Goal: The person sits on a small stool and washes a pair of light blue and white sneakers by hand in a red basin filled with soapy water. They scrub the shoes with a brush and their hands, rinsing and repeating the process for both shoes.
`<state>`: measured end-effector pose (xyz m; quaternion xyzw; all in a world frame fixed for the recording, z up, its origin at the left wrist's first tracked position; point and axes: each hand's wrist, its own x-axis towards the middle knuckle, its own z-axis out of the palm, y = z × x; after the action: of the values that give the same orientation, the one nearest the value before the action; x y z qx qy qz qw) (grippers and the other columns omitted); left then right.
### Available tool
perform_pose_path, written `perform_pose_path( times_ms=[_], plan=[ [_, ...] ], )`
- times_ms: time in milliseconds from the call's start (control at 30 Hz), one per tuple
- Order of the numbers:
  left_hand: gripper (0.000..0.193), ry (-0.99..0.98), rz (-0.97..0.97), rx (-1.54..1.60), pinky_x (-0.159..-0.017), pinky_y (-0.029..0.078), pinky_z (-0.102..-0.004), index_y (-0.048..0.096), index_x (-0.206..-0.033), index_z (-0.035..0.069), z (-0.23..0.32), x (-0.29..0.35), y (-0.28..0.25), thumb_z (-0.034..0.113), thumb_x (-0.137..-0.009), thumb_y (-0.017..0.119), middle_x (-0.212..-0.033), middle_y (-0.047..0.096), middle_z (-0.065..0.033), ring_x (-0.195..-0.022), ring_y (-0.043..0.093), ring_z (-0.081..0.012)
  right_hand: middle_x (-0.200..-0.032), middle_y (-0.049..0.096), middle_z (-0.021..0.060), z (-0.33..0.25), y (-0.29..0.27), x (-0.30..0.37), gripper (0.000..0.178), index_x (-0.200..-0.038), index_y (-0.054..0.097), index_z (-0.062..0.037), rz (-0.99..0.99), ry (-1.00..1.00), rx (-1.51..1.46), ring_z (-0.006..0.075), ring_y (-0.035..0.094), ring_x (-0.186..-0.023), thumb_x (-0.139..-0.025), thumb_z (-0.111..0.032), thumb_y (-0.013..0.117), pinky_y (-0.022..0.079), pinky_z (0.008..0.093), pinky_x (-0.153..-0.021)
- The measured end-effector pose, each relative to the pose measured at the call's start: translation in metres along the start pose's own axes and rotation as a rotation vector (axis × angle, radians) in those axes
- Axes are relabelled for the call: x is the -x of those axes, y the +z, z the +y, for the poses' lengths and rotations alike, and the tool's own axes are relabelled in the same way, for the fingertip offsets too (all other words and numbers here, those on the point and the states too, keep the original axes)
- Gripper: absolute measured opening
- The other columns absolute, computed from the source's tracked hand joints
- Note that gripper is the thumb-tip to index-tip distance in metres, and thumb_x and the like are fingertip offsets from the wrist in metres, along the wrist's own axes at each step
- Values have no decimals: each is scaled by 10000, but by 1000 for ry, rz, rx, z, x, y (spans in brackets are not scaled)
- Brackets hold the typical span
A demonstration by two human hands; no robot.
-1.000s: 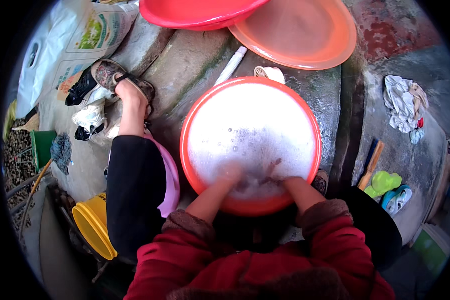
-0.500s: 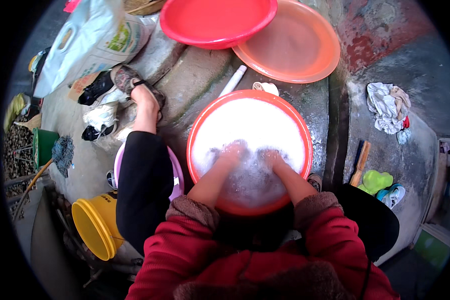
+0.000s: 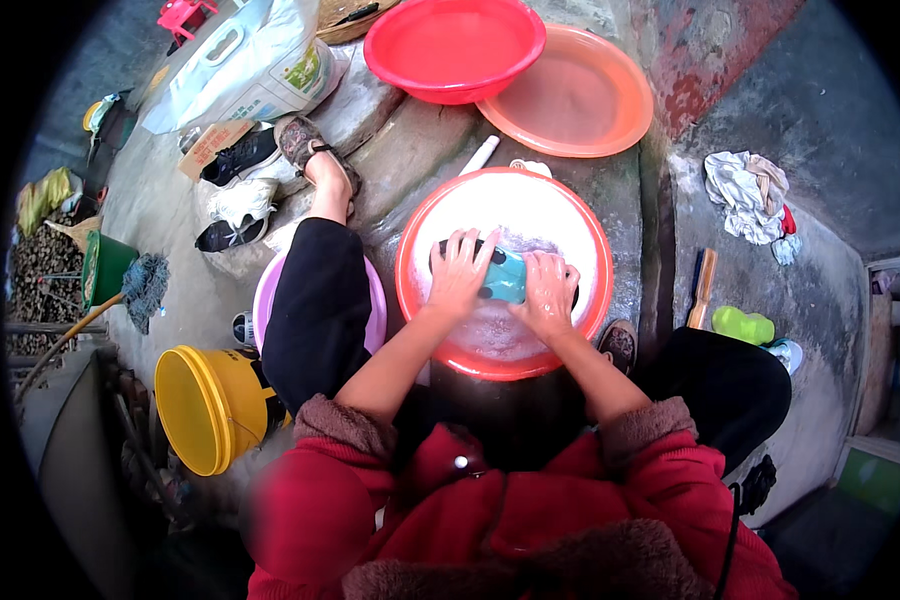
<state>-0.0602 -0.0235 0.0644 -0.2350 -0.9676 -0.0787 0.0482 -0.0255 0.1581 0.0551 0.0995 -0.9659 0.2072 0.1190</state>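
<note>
A teal-and-black shoe (image 3: 507, 278) lies crosswise at the surface of the suds (image 3: 500, 205) in an orange-red basin (image 3: 604, 255). My left hand (image 3: 457, 272) is closed over its left end, the fingers slightly apart. Wet with foam, my right hand (image 3: 548, 297) grips the other end. The shoe's underside and much of its two ends are hidden by my hands and the foam.
Beyond stand a red basin (image 3: 455, 50) and an orange basin (image 3: 620, 110). At right lie a wooden-handled brush (image 3: 703, 285), a lime-green item (image 3: 742, 325) and crumpled cloths (image 3: 745, 195). Shoes (image 3: 242, 205), a purple tub (image 3: 377, 310) and a yellow bucket (image 3: 195, 410) are at left.
My hands have come up out of the foam, bringing the teal-and-black shoe into sight between them. The whole view has shifted slightly.
</note>
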Motion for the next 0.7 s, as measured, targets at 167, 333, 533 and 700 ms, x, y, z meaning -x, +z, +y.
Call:
perform_pose_path(
  times_ms=[167, 333, 533, 700],
  plan=[
    [1202, -2, -119, -8, -992, 342, -534, 324, -1491, 240, 8, 34, 3, 287, -453, 929, -1383, 392, -158, -1297, 375, -371, -1219, 534, 100, -7, 10, 30, 816, -1243, 508, -61, -98, -2, 3, 275, 503, -1155, -520, -210, 857, 331, 505, -967],
    [1161, -61, -215, -52, -984, 355, -551, 337, -1474, 236, 16, 49, 38, 317, -477, 927, -1367, 402, -171, -1268, 397, -368, -1185, 535, 83, 1, 24, 44, 805, -1234, 516, -73, -199, -19, 3, 266, 505, -1144, -513, -188, 856, 342, 492, -959],
    [901, -174, -375, 3, -960, 414, -604, 359, -1445, 210, 23, 47, 71, 262, -675, 826, -1408, 404, -175, -1308, 381, -388, -1185, 543, 78, 33, 72, 52, 845, -1243, 523, -89, -232, -80, 162, 265, 505, -1147, -487, -221, 876, 366, 503, -963],
    [560, -180, -323, -92, -904, 444, -601, 434, -1399, 218, 16, 57, 133, 146, -862, 575, -1407, 419, -186, -1253, 434, -393, -1296, 526, 118, 50, 98, 53, 739, -1280, 515, -94, -466, -30, 232, 308, 487, -1203, -624, -234, 827, 389, 534, -977]
  ],
)
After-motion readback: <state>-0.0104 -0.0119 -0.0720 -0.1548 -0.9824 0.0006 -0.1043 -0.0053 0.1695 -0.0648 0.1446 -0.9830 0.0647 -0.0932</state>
